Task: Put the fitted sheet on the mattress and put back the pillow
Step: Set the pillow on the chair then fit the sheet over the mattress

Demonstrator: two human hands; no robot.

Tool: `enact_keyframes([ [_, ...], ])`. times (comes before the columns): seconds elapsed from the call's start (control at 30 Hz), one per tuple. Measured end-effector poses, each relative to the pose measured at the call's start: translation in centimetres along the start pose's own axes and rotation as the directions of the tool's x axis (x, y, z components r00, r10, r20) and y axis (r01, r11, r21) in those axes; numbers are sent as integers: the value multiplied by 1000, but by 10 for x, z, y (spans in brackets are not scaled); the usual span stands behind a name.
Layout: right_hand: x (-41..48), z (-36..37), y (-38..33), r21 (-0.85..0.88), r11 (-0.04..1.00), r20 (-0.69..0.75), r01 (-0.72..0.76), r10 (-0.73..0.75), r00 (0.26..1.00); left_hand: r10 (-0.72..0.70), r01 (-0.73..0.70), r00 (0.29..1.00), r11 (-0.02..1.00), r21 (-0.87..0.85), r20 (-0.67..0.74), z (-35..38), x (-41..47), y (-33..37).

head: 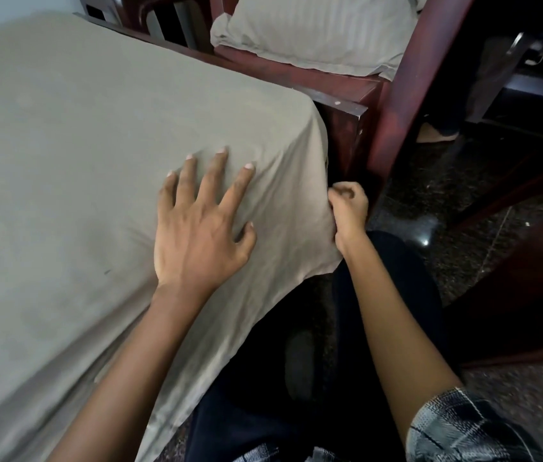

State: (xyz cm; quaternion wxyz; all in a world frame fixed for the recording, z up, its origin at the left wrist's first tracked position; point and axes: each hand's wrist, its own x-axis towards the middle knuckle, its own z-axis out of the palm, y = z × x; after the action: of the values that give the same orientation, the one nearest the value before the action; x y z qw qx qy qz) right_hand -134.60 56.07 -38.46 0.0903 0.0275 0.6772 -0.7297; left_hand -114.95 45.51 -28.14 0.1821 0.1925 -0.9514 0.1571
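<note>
left hand: my left hand (pixel 197 225) lies flat with fingers spread on the fitted sheet (pixel 73 155), pinning it near the corner so the cloth cannot slide.
right hand: my right hand (pixel 348 206) is curled round a bunch of sheet edge at the mattress corner, to draw it down the side.
sheet: covers the top; the near hem hangs loose, not yet tucked.
pillow: the pillow (pixel 306 31) rests on a wooden chair (pixel 393 95) beyond the bed, awaiting return.

One view is given, taken from the person's head. It is aimed forward and down, close over the near corner of the sheet (pixel 97 145), with the pillow (pixel 313 31) caught at the top edge.
</note>
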Motion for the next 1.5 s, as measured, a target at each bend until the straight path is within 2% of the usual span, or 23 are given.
enact_keyframes([
  [0.1, 2, 11, 4, -230, 962, 65, 150, -138, 988, -7, 7, 1000, 1000, -17, -15, 0, 0, 0],
  [0.2, 0, 15, 5, -206, 973, 62, 104, -93, 994, -3, 3, 1000, 999, -33, -11, -1, 0, 0],
  [0.33, 10, 6, 4, -77, 996, -72, -40, 35, 997, -12, 11, 1000, 998, -68, -15, -1, -1, 1],
  [0.4, 12, 8, 4, -226, 973, -59, -40, 28, 998, -38, 20, 993, 986, -164, -111, -3, -1, 2],
  [0.47, 8, 13, 6, -384, 922, -88, -47, 14, 996, -75, -55, 952, 913, -404, -297, -7, -4, 11],
  [0.53, 7, 16, 5, -378, 919, -82, -110, 86, 993, -50, -217, 923, 750, -625, -381, -11, -9, 31],
  [0.6, 13, 16, 2, -295, 929, -82, -223, 208, 975, 25, -221, 966, 600, -769, -258, 1, -13, 60],
  [0.63, 17, 16, 1, -298, 921, -93, -251, 233, 968, 23, -110, 993, 503, -857, -114, 11, -13, 73],
  [0.67, 19, 16, -1, -316, 911, -95, -266, 248, 964, -13, 67, 998, 349, -935, 67, 23, -13, 83],
  [0.7, 24, 17, 0, -322, 903, -109, -284, 263, 959, -70, 268, 963, 135, -954, 260, 36, -11, 90],
  [0.77, 23, 20, -5, -349, 888, -139, -298, 266, 954, -91, 581, 764, -336, -741, 639, 60, -6, 97],
  [0.8, 21, 20, -8, -374, 877, -148, -302, 265, 953, -27, 625, 664, -529, -575, 747, 69, -6, 99],
  [0.83, 19, 20, -8, -411, 861, -158, -299, 256, 954, 48, 604, 606, -678, -419, 794, 76, -8, 101],
  [0.87, 16, 20, -8, -468, 835, -171, -289, 235, 957, 115, 551, 583, -784, -286, 805, 81, -10, 102],
  [0.93, 11, 23, -4, -598, 762, -200, -250, 161, 967, 195, 423, 560, -903, -76, 805, 85, -10, 100],
  [1.07, 6, 33, 17, -826, 541, -221, -159, -50, 974, 251, 163, 564, -968, 192, 787, 84, -1, 93],
  [1.2, 10, 28, 21, -904, 427, -97, 11, -229, 969, 221, 15, 529, -968, 252, 819, 84, -1, 95],
  [1.27, 20, 23, 18, -865, 501, -51, 35, -157, 986, 212, -24, 529, -964, 264, 822, 86, -2, 96],
  [1.33, 28, 19, 8, -650, 750, -65, -119, 101, 993, 219, -45, 549, -956, 290, 807, 89, -6, 94],
  [1.37, 29, 16, 1, -430, 865, -36, -258, 269, 962, 222, -46, 560, -954, 298, 798, 91, -9, 94],
  [1.4, 28, 14, -5, -190, 891, 57, -414, 431, 901, 223, -40, 569, -954, 298, 792, 94, -12, 93],
  [1.43, 25, 12, -9, -4, 838, 170, -546, 539, 825, 228, -32, 578, -953, 301, 784, 97, -14, 93],
  [1.5, 19, 11, -17, 204, 705, 307, -679, 613, 728, 240, -2, 615, -952, 305, 751, 101, -19, 92],
])
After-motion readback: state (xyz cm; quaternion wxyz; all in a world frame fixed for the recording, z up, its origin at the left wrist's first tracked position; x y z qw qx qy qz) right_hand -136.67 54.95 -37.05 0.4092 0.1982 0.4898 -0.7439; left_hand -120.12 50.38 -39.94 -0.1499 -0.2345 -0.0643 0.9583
